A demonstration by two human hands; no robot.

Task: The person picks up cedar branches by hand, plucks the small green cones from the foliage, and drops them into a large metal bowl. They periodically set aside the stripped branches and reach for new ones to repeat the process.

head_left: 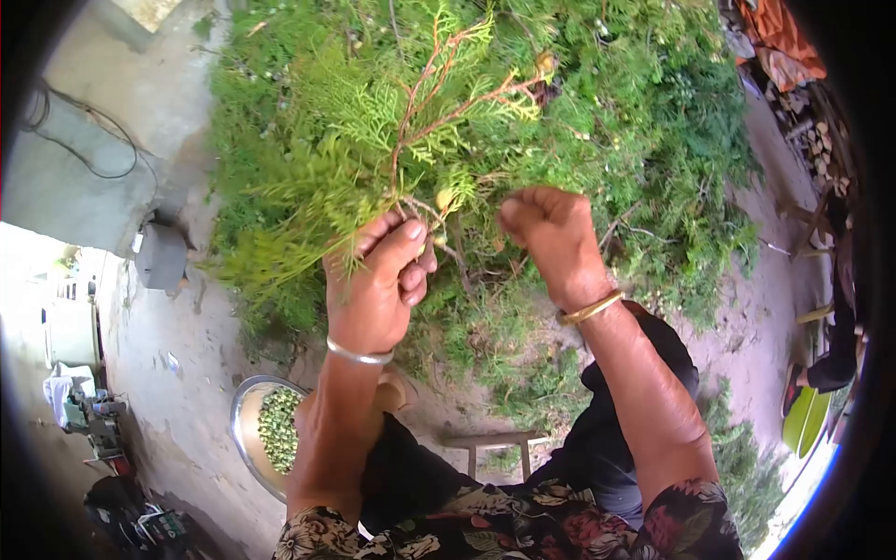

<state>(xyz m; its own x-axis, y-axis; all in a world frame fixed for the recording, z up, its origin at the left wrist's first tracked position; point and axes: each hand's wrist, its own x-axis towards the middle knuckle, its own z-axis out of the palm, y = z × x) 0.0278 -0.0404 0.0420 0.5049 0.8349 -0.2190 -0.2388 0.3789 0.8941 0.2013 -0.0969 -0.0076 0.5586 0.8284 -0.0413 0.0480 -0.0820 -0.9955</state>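
Note:
My left hand (378,275), with a silver bangle at the wrist, is closed around the stem of a leafy conifer branch (401,140). The branch has reddish-brown twigs, flat green sprays and a small yellowish cone (444,198) just above my fingers. To the right of the branch and apart from its stem is my right hand (553,233), a gold bangle below it. Its fingers are curled together, and whatever may be in them is hidden. A metal basin (249,434) holding many small green cones (277,431) stands on the ground by my left forearm, which covers part of it.
A broad heap of cut conifer branches (653,121) spreads before me. Between my knees is a wooden stool edge (495,439). A grey cylindrical object (161,257) stands at left. Stacked firewood (821,145), orange cloth (784,42) and another person's dark-clothed leg (835,345) are at right.

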